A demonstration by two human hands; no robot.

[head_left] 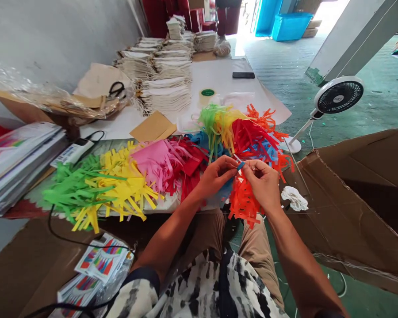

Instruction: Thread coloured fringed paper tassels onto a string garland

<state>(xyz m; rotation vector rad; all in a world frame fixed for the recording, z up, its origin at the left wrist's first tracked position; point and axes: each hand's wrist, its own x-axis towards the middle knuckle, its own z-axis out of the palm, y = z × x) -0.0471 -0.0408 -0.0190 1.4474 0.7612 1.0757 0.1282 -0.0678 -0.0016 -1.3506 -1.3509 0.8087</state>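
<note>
An orange paper tassel point(243, 199) hangs in front of me over the table's near edge, its cut strips pointing down. At its top is a small blue band point(240, 166), with a thin white piece sticking up beside it. My left hand point(215, 176) pinches at the band from the left, fingers closed. From the right, my right hand point(264, 184) grips the tassel's top between thumb and fingers. Just beyond my hands lie red fringed paper point(248, 133) and yellow-green fringed paper point(215, 121). Pink fringed paper point(157, 161) lies to the left.
Yellow point(122, 179) and green fringed paper point(76, 185) lie at the left. Stacked white bundles point(166, 95), a tape roll point(207, 95), a phone point(243, 75) and scissors point(116, 89) are farther back. A fan point(340, 97) and cardboard box point(351, 194) stand right.
</note>
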